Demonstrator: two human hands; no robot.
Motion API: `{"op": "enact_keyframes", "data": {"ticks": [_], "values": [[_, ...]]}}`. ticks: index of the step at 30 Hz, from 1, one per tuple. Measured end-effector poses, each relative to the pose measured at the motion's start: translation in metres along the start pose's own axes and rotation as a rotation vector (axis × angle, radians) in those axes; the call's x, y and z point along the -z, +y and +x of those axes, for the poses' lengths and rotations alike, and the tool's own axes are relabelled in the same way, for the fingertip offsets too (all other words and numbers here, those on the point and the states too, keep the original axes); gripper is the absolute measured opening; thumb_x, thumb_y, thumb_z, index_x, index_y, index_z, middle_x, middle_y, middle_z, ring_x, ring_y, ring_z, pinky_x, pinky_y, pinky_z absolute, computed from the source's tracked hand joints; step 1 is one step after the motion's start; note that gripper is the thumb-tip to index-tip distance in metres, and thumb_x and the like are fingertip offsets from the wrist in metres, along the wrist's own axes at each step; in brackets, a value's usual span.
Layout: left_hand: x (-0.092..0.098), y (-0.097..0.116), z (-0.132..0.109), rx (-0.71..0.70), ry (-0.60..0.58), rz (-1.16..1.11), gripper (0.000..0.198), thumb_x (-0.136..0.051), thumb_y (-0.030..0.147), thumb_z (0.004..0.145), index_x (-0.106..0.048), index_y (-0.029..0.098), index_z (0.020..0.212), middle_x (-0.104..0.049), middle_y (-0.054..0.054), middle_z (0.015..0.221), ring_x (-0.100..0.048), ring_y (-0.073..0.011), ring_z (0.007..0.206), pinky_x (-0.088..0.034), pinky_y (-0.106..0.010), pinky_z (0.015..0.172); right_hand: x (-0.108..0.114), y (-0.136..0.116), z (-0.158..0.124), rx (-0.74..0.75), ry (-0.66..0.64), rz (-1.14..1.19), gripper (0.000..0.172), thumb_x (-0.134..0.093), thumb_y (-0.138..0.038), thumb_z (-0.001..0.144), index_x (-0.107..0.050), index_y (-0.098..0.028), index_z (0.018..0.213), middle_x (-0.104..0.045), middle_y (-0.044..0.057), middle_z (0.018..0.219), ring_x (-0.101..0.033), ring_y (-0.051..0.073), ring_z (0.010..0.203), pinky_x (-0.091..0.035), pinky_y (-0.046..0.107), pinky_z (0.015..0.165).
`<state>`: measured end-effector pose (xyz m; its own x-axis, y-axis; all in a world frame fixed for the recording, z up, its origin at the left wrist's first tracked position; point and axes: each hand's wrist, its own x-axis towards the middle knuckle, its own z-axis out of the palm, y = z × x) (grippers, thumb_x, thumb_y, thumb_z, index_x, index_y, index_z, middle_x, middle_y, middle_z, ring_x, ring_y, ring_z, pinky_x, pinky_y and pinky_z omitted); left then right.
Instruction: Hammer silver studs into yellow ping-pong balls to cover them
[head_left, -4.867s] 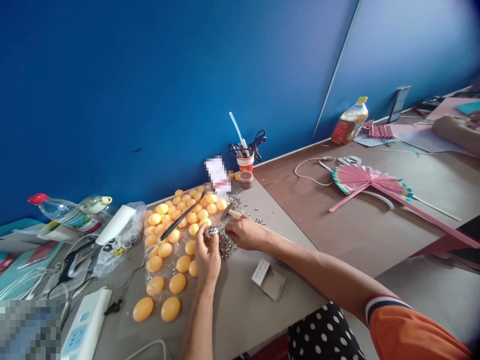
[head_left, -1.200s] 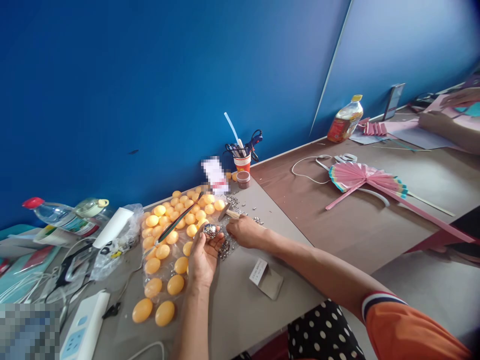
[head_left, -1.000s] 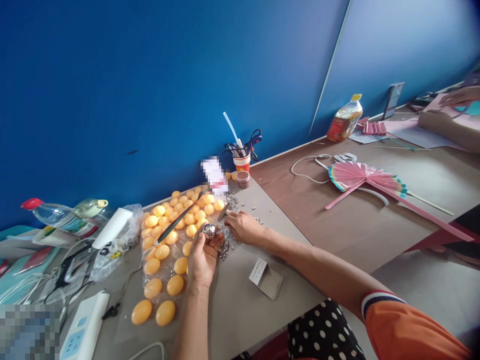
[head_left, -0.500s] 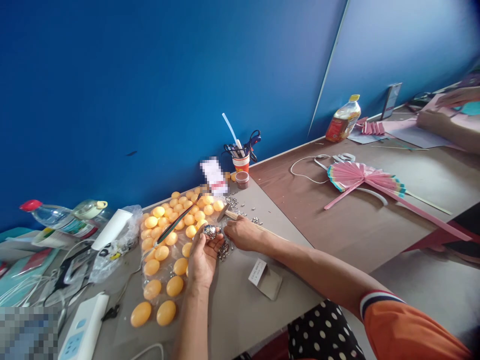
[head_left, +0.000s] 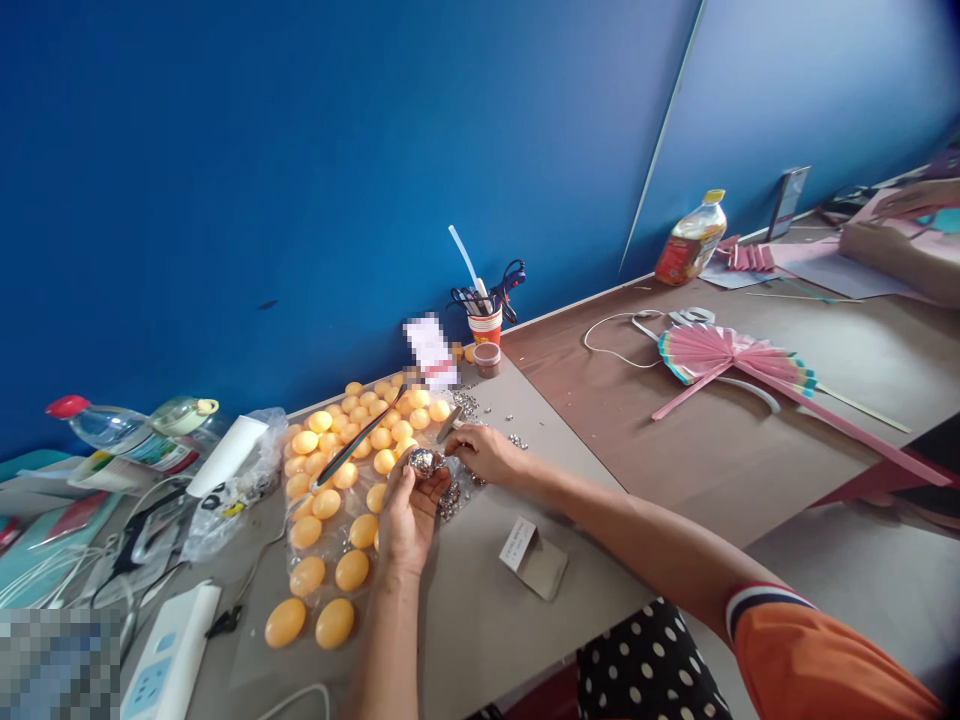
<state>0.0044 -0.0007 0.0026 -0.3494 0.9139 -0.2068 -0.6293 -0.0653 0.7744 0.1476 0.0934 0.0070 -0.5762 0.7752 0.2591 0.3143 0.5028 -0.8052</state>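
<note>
In the head view my left hand (head_left: 405,525) cups a small shiny silver ball (head_left: 425,461), its surface bumpy as if covered in metal beads. My right hand (head_left: 487,455) is just right of the ball with its fingertips pinched together; whatever they hold is too small to make out. A hammer-like tool with a metal head (head_left: 450,424) lies behind the right hand, which hides most of its handle. Loose silver beads (head_left: 465,402) are scattered around and under the hands. Left of them, many orange balls (head_left: 326,503) lie on clear plastic, with a dark-handled tool (head_left: 352,448) across them.
A cup of pens and scissors (head_left: 486,325) and a small lidded tub (head_left: 487,360) stand by the wall. Near me lies a small card packet (head_left: 534,560). Bottles (head_left: 120,432) and a power strip (head_left: 169,655) are left; a pink paper fan (head_left: 731,358) and a co-worker's hands (head_left: 874,245) are right.
My right hand has shifted slightly up and left, closer to the ball, and its fingertips have come together. The left hand still holds the ball. The view has moved slightly.
</note>
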Motion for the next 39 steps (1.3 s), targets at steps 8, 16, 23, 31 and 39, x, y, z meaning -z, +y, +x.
{"op": "enact_keyframes", "data": {"ticks": [8,16,23,31,39], "values": [[-0.002,-0.002,-0.002,-0.024,-0.049,0.073,0.036,-0.082,0.032,0.071,-0.074,0.025,0.106,-0.077,-0.003,0.088,-0.072,-0.0188,0.074,-0.059,-0.033,0.074,0.002,-0.006,0.002,-0.27,-0.041,0.554,0.014,-0.055,-0.012,0.077,-0.066,-0.016,0.084,-0.051,-0.006,0.055,-0.042,0.008,0.048,-0.034,0.019,0.049],[-0.005,-0.005,-0.005,-0.055,-0.061,0.151,0.043,-0.083,0.031,0.07,-0.072,0.027,0.111,-0.074,-0.002,0.094,-0.07,-0.0186,0.078,-0.058,-0.036,0.079,0.002,-0.015,-0.004,-0.195,-0.098,0.648,0.007,-0.064,-0.02,0.075,-0.064,-0.015,0.08,-0.058,-0.005,0.065,-0.046,0.008,0.056,-0.038,0.021,0.056],[-0.005,-0.006,-0.005,-0.091,-0.05,0.163,0.035,-0.082,0.03,0.072,-0.073,0.025,0.105,-0.073,-0.003,0.1,-0.069,-0.0192,0.084,-0.057,-0.036,0.081,0.0,-0.013,-0.004,-0.242,-0.149,0.594,0.007,-0.064,-0.017,0.076,-0.068,-0.015,0.08,-0.056,-0.005,0.06,-0.046,0.009,0.057,-0.036,0.021,0.055],[-0.001,-0.007,-0.005,-0.124,-0.055,0.236,0.043,-0.081,0.034,0.075,-0.07,0.025,0.115,-0.073,-0.005,0.108,-0.071,-0.0206,0.087,-0.057,-0.036,0.083,0.003,-0.016,-0.003,-0.257,-0.184,0.661,0.004,-0.065,-0.017,0.075,-0.067,-0.015,0.077,-0.06,-0.003,0.063,-0.051,0.01,0.059,-0.039,0.021,0.057],[0.01,-0.012,0.001,-0.145,-0.065,0.329,0.053,-0.08,0.038,0.076,-0.065,0.026,0.125,-0.073,-0.008,0.113,-0.073,-0.0254,0.094,-0.058,-0.038,0.086,0.003,-0.019,-0.004,-0.292,-0.193,0.742,0.006,-0.067,-0.018,0.076,-0.063,-0.015,0.073,-0.06,-0.004,0.061,-0.051,0.009,0.057,-0.042,0.022,0.06]]}}
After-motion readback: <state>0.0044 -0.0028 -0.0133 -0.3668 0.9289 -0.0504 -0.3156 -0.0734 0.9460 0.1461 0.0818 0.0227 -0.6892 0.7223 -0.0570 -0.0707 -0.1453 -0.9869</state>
